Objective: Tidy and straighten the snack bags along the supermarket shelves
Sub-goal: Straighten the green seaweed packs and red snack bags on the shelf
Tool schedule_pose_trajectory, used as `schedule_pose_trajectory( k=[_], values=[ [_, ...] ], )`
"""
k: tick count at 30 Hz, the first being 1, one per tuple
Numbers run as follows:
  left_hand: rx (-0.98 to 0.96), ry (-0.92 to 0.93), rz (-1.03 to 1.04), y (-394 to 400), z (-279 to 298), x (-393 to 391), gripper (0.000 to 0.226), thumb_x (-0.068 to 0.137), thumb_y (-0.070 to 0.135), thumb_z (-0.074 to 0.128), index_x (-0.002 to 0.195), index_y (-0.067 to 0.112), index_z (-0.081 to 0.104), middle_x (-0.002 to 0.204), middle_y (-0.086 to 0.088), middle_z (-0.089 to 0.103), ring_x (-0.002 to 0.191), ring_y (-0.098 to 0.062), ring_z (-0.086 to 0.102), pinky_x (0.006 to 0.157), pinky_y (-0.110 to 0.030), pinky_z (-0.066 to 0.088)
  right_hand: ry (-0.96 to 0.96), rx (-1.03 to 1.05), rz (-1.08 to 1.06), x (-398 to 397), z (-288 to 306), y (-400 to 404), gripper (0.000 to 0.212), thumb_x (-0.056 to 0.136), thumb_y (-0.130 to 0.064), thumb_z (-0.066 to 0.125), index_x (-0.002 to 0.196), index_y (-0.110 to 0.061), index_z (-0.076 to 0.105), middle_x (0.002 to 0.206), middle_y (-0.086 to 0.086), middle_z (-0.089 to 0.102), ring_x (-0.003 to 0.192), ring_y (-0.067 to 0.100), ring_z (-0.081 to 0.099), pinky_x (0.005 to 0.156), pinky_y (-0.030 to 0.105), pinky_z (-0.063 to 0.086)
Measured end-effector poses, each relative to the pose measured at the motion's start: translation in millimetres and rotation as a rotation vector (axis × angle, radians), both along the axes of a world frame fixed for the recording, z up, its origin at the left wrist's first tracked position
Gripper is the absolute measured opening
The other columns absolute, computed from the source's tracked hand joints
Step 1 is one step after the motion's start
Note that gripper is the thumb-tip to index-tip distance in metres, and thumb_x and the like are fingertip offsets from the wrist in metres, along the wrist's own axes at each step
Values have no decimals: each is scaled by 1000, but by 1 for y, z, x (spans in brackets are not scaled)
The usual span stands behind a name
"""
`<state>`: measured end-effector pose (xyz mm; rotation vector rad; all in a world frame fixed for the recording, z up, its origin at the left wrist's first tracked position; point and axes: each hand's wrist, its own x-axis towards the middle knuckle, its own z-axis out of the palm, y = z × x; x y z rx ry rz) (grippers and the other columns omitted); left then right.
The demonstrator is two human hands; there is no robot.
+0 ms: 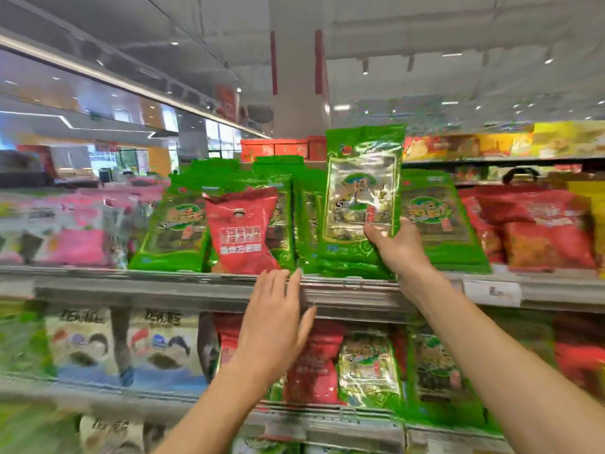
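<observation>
My right hand (397, 247) grips a green snack bag (361, 188) by its lower right corner and holds it upright above the other green bags (438, 221) on the upper shelf. A red snack bag (240, 227) stands tilted among the green bags (173, 224) to the left. My left hand (278, 319) hovers with straight fingers in front of the shelf's front rail (163, 290), just below the red bag, holding nothing.
Red bags (540, 231) fill the upper shelf's right end and pink bags (75, 237) its left. The lower shelf holds white bags (154, 345), red bags (314, 365) and green bags (370, 365). A white pillar (299, 93) rises behind.
</observation>
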<state>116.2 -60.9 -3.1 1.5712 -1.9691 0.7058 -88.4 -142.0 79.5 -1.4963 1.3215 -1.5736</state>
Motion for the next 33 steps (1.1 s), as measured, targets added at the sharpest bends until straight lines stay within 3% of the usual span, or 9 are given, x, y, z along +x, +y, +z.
schedule_pose_trajectory(
  k=[8, 10, 12, 16, 21, 25, 28, 30, 33],
  values=[
    [0, 4, -54, -2, -7, 13, 66, 100, 49, 39, 150, 8, 33, 139, -12, 43, 135, -31, 35, 122, -45, 20, 310, 281, 97, 7, 1, -15, 79, 88, -51, 74, 142, -2, 44, 142, 15, 55, 129, 32, 54, 111, 48, 44],
    [-34, 60, -104, -3, -8, 14, 61, 98, 46, 47, 146, 8, 41, 134, -11, 48, 131, -31, 41, 118, -47, 28, 519, 269, 14, 4, 0, -12, 73, 88, -61, 68, 127, -2, 52, 124, 10, 60, 110, 26, 61, 91, 39, 52],
    [-41, 108, -137, -3, -9, 14, 59, 97, 43, 51, 143, 8, 46, 131, -10, 51, 129, -30, 45, 115, -47, 33, 748, 242, -98, 3, -1, -6, 62, 87, -69, 62, 94, -7, 54, 90, 5, 59, 77, 18, 58, 59, 32, 44],
    [-22, 174, -178, -3, -9, 17, 58, 96, 43, 52, 145, 12, 45, 134, -7, 50, 132, -26, 42, 116, -45, 33, 963, 165, -284, 6, -8, 2, 67, 86, -78, 53, 70, -13, 46, 71, 4, 53, 64, 21, 52, 50, 32, 33],
    [-121, 391, -386, -1, -4, 33, 46, 92, 29, 64, 134, 12, 55, 134, -2, 49, 129, -15, 43, 113, -32, 36, 967, 73, -383, 9, -22, 11, 66, 89, -75, 52, 66, -14, 43, 65, 3, 50, 63, 23, 52, 52, 32, 34],
    [-346, 740, -247, -9, 17, 67, 65, 82, 26, 74, 136, 7, 42, 137, -11, 38, 131, -20, 35, 114, -20, 22, 927, -44, -410, 4, -35, 19, 58, 95, -65, 52, 79, -9, 60, 76, 4, 61, 78, 28, 62, 62, 37, 42],
    [-162, 957, -141, -22, 41, 96, 103, 72, 43, 82, 149, 12, 22, 145, -13, 37, 134, -26, 38, 114, -42, 31, 857, -124, -430, -3, -42, 27, 54, 98, -56, 54, 108, -5, 70, 102, 8, 70, 98, 28, 64, 82, 40, 50],
    [35, 1012, -146, -30, 58, 108, 125, 58, 46, 87, 153, 15, 12, 142, -10, 48, 126, -25, 51, 111, -47, 36, 772, -170, -430, -8, -45, 32, 49, 99, -51, 57, 118, -8, 70, 106, 5, 69, 97, 21, 61, 82, 34, 47],
    [267, 988, -231, -43, 73, 117, 116, 45, 41, 91, 143, 13, 37, 113, 4, 67, 95, -12, 66, 95, -37, 47, 655, -211, -407, -16, -50, 39, 35, 99, -44, 60, 114, -14, 71, 98, -4, 65, 91, 12, 57, 82, 30, 46]
  ],
)
